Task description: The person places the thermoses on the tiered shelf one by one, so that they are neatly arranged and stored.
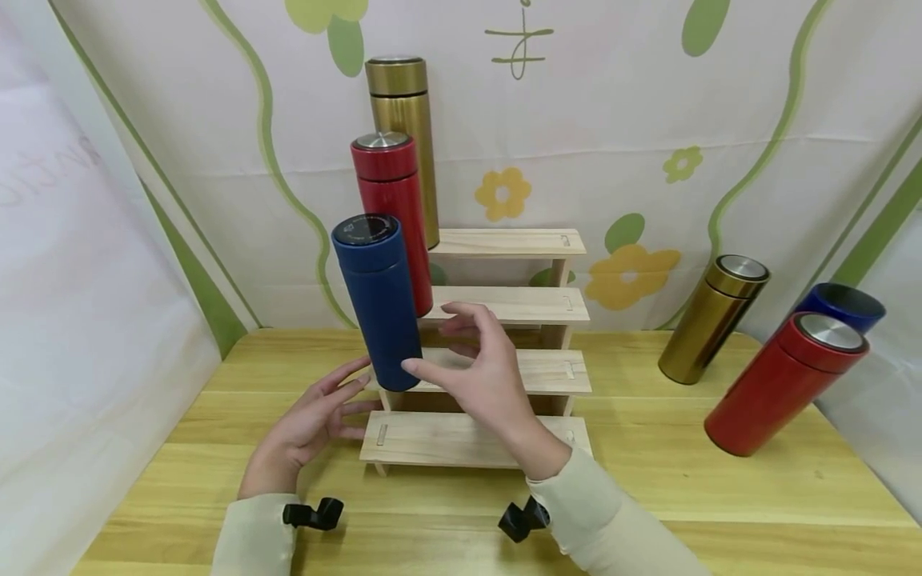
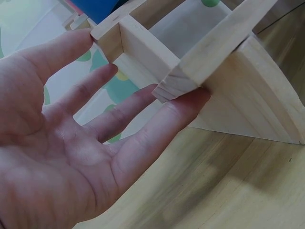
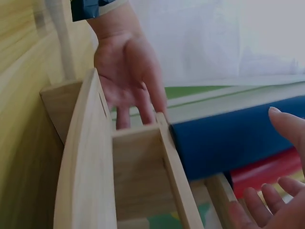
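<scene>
A matte blue thermos bottle (image 1: 378,312) stands upright on a low step of a wooden stepped shelf (image 1: 454,440), at its left end. Behind it, a red thermos (image 1: 389,172) and a gold thermos (image 1: 399,84) stand on the higher steps. My left hand (image 1: 317,424) is at the shelf's left side, its extended fingers touching the wooden end in the left wrist view. Just right of the blue bottle is my right hand (image 1: 493,384), fingers loosely bent and apart, holding nothing. Its thumb overlaps the bottle's lower edge in the head view; whether they touch, I cannot tell.
On the right of the wooden table (image 1: 648,496) stand a gold thermos (image 1: 709,320), a red thermos (image 1: 781,392) and a glossy blue thermos (image 1: 839,304) partly hidden behind the red one. A flower-patterned cloth (image 1: 591,160) hangs behind the shelf.
</scene>
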Motion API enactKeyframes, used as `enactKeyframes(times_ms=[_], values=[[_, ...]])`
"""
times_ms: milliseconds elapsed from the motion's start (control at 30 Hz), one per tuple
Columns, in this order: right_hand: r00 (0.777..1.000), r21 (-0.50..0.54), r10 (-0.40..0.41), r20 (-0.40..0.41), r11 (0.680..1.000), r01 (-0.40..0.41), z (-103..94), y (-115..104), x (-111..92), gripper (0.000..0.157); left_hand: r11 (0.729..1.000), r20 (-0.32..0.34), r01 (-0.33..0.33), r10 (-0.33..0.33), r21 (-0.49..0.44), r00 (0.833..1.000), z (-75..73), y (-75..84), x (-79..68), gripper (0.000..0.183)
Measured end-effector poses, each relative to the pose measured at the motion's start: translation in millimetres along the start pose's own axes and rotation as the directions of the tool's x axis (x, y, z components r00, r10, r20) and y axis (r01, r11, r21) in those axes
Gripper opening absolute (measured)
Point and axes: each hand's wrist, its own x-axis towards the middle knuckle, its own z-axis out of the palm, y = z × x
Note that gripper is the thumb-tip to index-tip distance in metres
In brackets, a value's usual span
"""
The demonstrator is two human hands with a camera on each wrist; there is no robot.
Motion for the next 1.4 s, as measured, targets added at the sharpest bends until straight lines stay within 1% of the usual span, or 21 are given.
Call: enactKeyframes(times_ms=[200, 367, 533, 667, 800, 867, 967, 1100, 1200, 1233, 1300, 1400], values=[[1.000, -0.006, -0.022, -0.019, 1.000, 0.022, -29.9, 0.5, -8.3, 0.070, 1.000, 0.011, -0.002, 0.002, -0.004, 1.000, -0.4, 0.1, -0.2, 0.065], [0.997, -0.002, -0.051, -0.065, 0.999, 0.051, -54.6, 3.1, -15.7, 0.066, 1.000, 0.018, -0.007, 0.007, 0.000, 1.000, -1.0, 0.1, -0.3, 0.064], [0.989, -0.010, -0.071, -0.131, 0.998, 0.070, -76.2, 7.1, -19.6, 0.063, 1.000, 0.027, -0.009, 0.009, 0.002, 1.000, -1.2, -0.8, -0.2, 0.063], [0.977, -0.013, -0.058, -0.206, 0.998, 0.057, -91.3, 8.5, -21.2, 0.062, 1.000, 0.013, -0.002, 0.002, -0.004, 1.000, -0.7, -1.6, 1.2, 0.062], [0.963, -0.019, -0.047, -0.264, 0.999, 0.044, -104.6, 8.8, -20.7, 0.059, 1.000, 0.000, 0.007, -0.007, -0.006, 1.000, -0.6, -1.7, 1.6, 0.062], [0.956, -0.025, -0.041, -0.289, 0.999, 0.035, -111.4, 8.9, -19.7, 0.058, 1.000, 0.007, 0.003, -0.003, -0.001, 1.000, -0.7, -1.8, 1.6, 0.062], [0.942, -0.028, -0.010, -0.335, 1.000, 0.001, -122.8, 9.2, -18.7, 0.057, 1.000, 0.020, -0.002, 0.002, -0.002, 1.000, -0.2, -1.7, 1.4, 0.063], [0.911, -0.043, 0.040, -0.411, 0.997, -0.063, -139.8, 12.9, -17.4, 0.055, 1.000, 0.027, -0.002, 0.002, -0.006, 1.000, 0.3, -1.5, 1.5, 0.063], [0.875, -0.026, 0.073, -0.478, 0.995, -0.097, -153.3, 18.2, -14.7, 0.056, 1.000, 0.024, -0.001, 0.001, -0.003, 1.000, -0.2, -1.8, 1.4, 0.063], [0.860, -0.017, 0.084, -0.503, 0.994, -0.107, -157.9, 20.3, -13.5, 0.058, 1.000, 0.024, 0.000, 0.000, -0.004, 1.000, -0.5, -2.0, 1.3, 0.063], [0.823, 0.026, 0.108, -0.557, 0.993, -0.113, -167.2, 24.5, -11.0, 0.061, 1.000, 0.026, -0.003, 0.003, -0.005, 1.000, -1.1, -2.2, 1.0, 0.063], [0.753, 0.093, 0.129, -0.646, 0.992, -0.089, -180.4, 30.9, -8.6, 0.067, 1.000, 0.025, -0.005, 0.006, -0.011, 1.000, -1.8, -2.5, 1.0, 0.062]])
